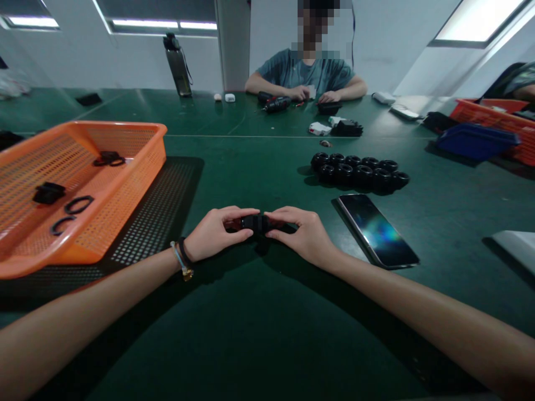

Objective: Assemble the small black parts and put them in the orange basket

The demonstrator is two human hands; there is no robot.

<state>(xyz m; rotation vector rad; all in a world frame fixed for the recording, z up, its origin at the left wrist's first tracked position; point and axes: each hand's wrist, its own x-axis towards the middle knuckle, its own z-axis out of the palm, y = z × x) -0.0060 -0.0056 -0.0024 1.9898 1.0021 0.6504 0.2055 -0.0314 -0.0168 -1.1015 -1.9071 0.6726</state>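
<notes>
Both hands meet over the green table [251, 323] on a small black part [256, 223]. My left hand [219, 231] grips its left end between thumb and fingers. At the right end, my right hand [297, 229] pinches the same part with thumb and fingertips. The part's fine shape is too dark to make out. Beyond my right hand stand several round black pieces [363, 174] in two rows. An orange basket [90, 253] on the left holds black rings [78, 205] and a black block-like piece [49, 192].
A phone [376, 229] lies right of my right hand. Across the table, a person [307, 78] sits behind a dark power tool [276, 103]. A bottle [178, 67] stands at the back left, and a blue bin [476, 140] at the right. A white object [516, 248] lies at the right edge.
</notes>
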